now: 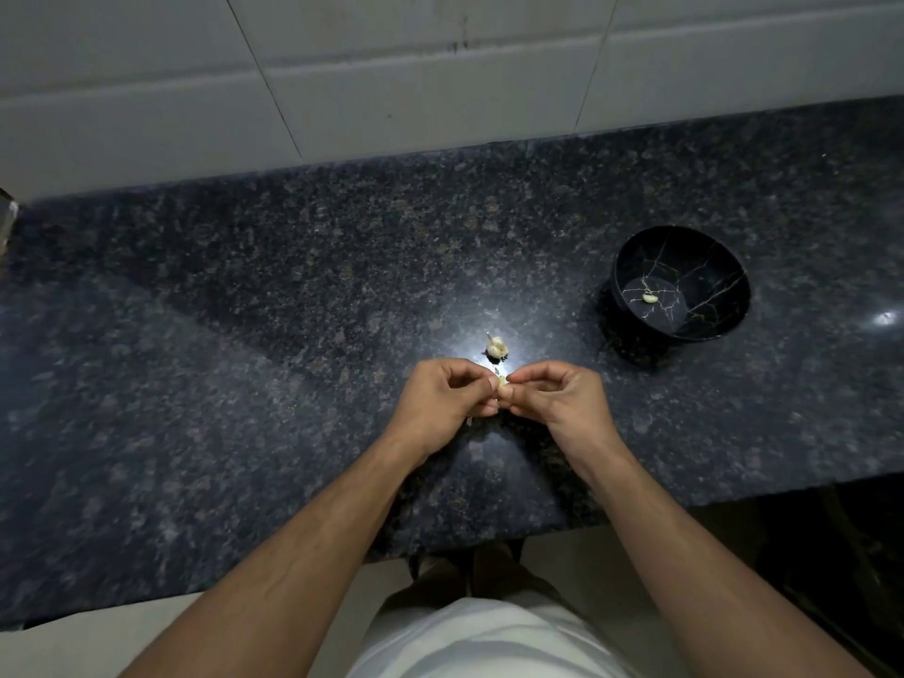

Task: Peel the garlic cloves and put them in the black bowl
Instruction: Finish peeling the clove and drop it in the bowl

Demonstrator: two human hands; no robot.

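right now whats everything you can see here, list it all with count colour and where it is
black bowl: one, black with pale vein lines, on the countertop to the right
peeled clove: one, pale cream, lying in the bowl's bottom
garlic bulb remnant: one, off-white, on the countertop just beyond the hands
garlic clove: one, pale yellow, pinched between the fingertips of both hands
countertop: one, dark speckled stone, across the middle of the view
wall tiles: several, light grey, behind the countertop
left hand: one, fingers curled round the clove
right hand: one, fingers pinching the clove from the right
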